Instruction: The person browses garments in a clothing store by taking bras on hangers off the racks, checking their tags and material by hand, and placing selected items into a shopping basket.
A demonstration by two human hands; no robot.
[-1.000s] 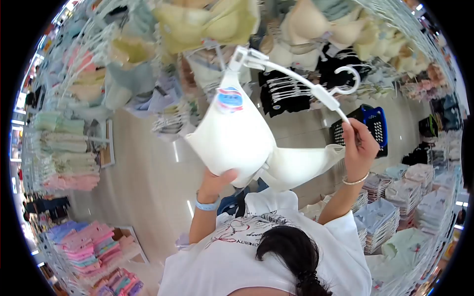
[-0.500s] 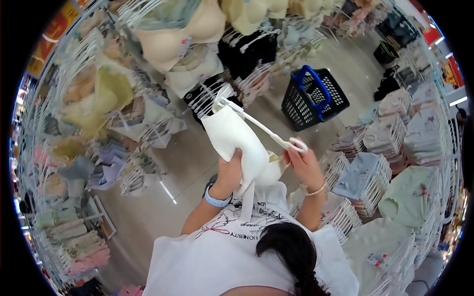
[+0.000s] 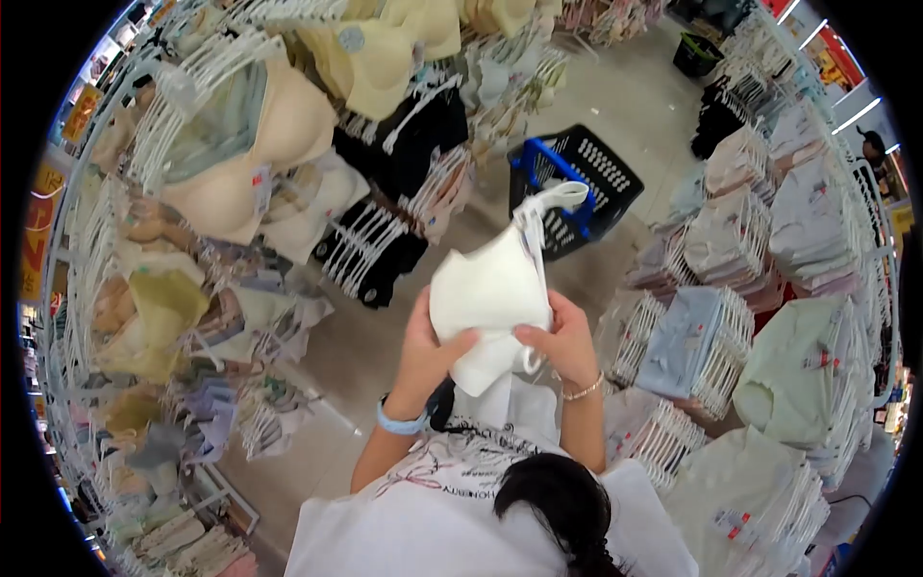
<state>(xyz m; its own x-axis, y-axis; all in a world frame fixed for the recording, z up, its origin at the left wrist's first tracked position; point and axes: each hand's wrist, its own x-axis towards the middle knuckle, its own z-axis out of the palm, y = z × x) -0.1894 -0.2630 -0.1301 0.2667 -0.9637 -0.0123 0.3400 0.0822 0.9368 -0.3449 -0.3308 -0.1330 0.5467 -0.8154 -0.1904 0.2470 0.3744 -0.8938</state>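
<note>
A: How far along?
B: White bra (image 3: 486, 284) is off the rails, up in front of the chest, clear of the floor. White hanger (image 3: 558, 195) looks attached, its hook end up and to the right. Bra seems folded over on itself. What is left to do, I can't tell from here.

A: Grip?
B: 2 hands, both clamped on the bra. Left hand (image 3: 423, 351) holds the left side, thumb across the near face. Right hand (image 3: 567, 344) pinches the opposite side, thumb pointing inward. The 2 thumbs are near each other, apart. Fingers behind are mostly hidden; can't tell how far they spread.

A: Nearby?
B: Black basket (image 3: 615, 183), blue handle, on the floor beyond the hanger; they overlap from where I look, no contact that I can see. Beige bra (image 3: 216, 207) hangs on the left-hand racks. Light blue garments (image 3: 681, 337) sit on hangers to the right.
</note>
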